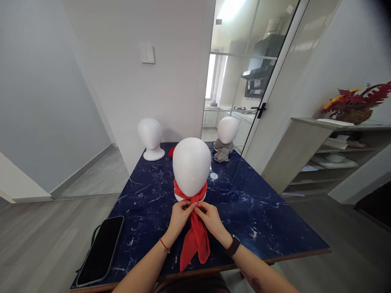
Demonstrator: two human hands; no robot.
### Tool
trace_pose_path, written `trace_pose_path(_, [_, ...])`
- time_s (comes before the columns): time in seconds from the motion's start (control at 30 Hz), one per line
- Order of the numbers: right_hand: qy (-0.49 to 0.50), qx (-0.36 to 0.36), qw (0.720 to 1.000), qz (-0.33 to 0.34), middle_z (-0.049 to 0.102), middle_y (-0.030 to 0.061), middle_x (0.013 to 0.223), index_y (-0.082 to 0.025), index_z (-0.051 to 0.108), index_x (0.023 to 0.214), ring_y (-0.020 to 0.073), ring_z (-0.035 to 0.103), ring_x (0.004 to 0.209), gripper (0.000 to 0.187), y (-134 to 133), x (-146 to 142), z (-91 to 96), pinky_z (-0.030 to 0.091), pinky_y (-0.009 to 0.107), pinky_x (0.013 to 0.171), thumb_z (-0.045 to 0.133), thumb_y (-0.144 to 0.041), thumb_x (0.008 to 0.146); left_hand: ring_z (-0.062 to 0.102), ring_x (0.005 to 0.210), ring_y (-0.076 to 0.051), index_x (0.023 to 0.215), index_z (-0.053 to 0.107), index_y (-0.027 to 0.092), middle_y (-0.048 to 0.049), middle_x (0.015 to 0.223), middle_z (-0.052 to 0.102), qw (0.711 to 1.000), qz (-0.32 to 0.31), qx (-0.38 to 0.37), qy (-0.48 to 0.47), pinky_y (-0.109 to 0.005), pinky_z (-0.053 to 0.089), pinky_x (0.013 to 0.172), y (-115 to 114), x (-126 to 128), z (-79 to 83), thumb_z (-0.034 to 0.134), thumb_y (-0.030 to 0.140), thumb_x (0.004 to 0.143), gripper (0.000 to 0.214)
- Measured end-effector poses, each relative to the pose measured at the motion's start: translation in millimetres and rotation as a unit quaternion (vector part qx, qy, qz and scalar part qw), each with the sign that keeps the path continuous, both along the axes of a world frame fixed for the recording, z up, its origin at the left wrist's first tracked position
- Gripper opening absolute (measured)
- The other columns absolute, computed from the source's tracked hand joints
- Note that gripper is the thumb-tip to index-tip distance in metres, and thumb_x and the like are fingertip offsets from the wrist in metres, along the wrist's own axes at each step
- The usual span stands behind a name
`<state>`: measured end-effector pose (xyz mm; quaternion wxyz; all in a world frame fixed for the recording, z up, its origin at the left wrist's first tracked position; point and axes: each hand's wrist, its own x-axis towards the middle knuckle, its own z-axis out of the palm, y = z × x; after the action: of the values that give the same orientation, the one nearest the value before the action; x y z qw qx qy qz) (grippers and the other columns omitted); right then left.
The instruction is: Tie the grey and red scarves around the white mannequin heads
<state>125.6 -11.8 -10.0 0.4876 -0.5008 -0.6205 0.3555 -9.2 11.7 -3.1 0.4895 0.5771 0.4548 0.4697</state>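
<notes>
A white foam mannequin head [192, 165] stands upright on the dark blue marbled table [146, 211]. Round its neck goes a red scarf [195, 240], whose two ends hang down in front and spread over the tabletop near its front edge. My left hand [181, 215] pinches the scarf just below the neck, from the left. From the right, my right hand [211, 217] pinches it at the same spot, the fingertips of both hands almost meeting. Part of the knot area is hidden behind my fingers.
A bare white head [150, 136] stands back left; another head [228, 130] with a grey scarf [223, 150] stands back right. Some red cloth [171, 152] shows behind the front head. A phone [102, 248] lies at front left. A glass door [236, 81] adjoins the table's back right.
</notes>
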Motion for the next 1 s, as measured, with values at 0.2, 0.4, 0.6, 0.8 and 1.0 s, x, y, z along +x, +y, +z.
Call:
trace_pose_path(0.2, [0.002,-0.025,0.996,-0.090,0.061,0.0012,0.057,-0.017,0.060,0.061,0.0138,0.052,0.052,0.037,9.4,18.9,-13.7,0.039,0.024,0.052,0.056,-0.049,0.079,0.049,0.053,-0.012,0.066,0.067,0.013,-0.0014,0.058,0.062,0.999,0.044,0.014,-0.007,-0.023,0.037,0.054,0.9,-0.2,-6.8,0.061,0.043,0.073,0.031])
trace_pose_path(0.4, [0.045,-0.015,0.990,-0.136,0.064,0.0036,0.071,-0.018,0.059,0.085,0.0167,0.059,0.061,0.036,20.0,27.1,-3.8,0.043,0.025,0.054,0.046,-0.051,0.084,0.049,0.055,-0.013,0.068,0.067,0.014,-0.0022,0.063,0.063,0.996,0.019,0.049,0.071,-0.024,0.036,0.055,-1.1,-1.0,-9.4,0.057,0.040,0.077,0.028])
trace_pose_path(0.6, [0.083,0.001,0.986,-0.145,0.063,0.0043,0.076,-0.017,0.057,0.080,0.0165,0.058,0.065,0.029,51.3,17.5,-11.7,0.045,0.027,0.058,0.055,-0.045,0.078,0.045,0.054,-0.012,0.059,0.061,0.016,0.0001,0.059,0.057,0.984,0.006,0.088,0.156,-0.024,0.032,0.056,0.5,1.0,-10.8,0.053,0.035,0.079,0.030])
trace_pose_path(0.8, [0.121,0.008,0.977,-0.174,0.063,0.0048,0.085,-0.017,0.057,0.097,0.0155,0.057,0.066,0.034,52.0,20.2,-24.0,0.046,0.028,0.060,0.045,-0.047,0.085,0.043,0.052,-0.012,0.056,0.055,0.017,0.0026,0.052,0.049,0.986,0.020,0.072,0.148,-0.024,0.032,0.053,-0.4,-3.8,-10.8,0.047,0.040,0.082,0.036])
trace_pose_path(1.0, [0.090,0.112,0.973,-0.182,0.050,0.0076,0.132,-0.020,0.052,0.123,0.0189,0.044,0.122,0.040,53.9,17.1,-6.3,0.030,0.038,0.107,0.039,-0.038,0.090,0.047,0.116,-0.022,0.124,0.047,0.019,-0.0098,0.126,0.051,0.961,0.216,0.158,0.077,-0.035,0.037,0.097,15.3,-15.1,-7.9,0.048,0.035,0.085,0.042])
